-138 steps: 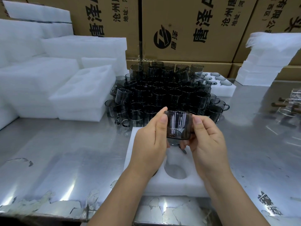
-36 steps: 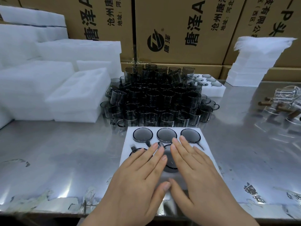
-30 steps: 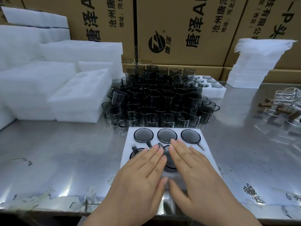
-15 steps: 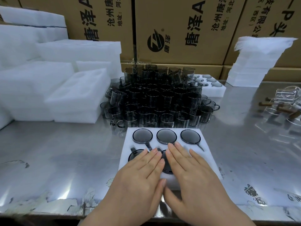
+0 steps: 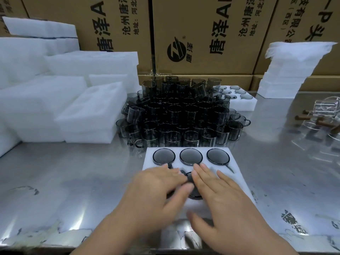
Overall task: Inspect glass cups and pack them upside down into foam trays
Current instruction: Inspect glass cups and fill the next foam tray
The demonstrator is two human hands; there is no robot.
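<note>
- Stacked white foam blocks fill the left side. The pile runs off the frame edge, so it cannot be counted. The topmost nearer piece has moulded hollows.
- The steel table carries everything, and its near edge is worn and patchy.
- A heap of smoked glass cups stands in the middle, behind the front tray. They are piled in layers and overlap, too many and too dark to count.
- One foam tray lies just in front of the heap. Three upside-down cups sit in its far row, bases up.
- The near row is mostly hidden under the hands; one dark base shows between them.
- The left hand lies palm down over the tray's near left, fingers straight and loosely spread, gripping nothing. It is motion-blurred, so contact is unclear.
- The right hand lies palm down beside it, fingers straight and slightly fanned, holding nothing.
- A second filled tray sits behind the heap, which partly hides it. About six bases show.
- A leaning stack of foam sheets stands at the right.
- Clear glassware with brown handles is cut off at the right edge.
</note>
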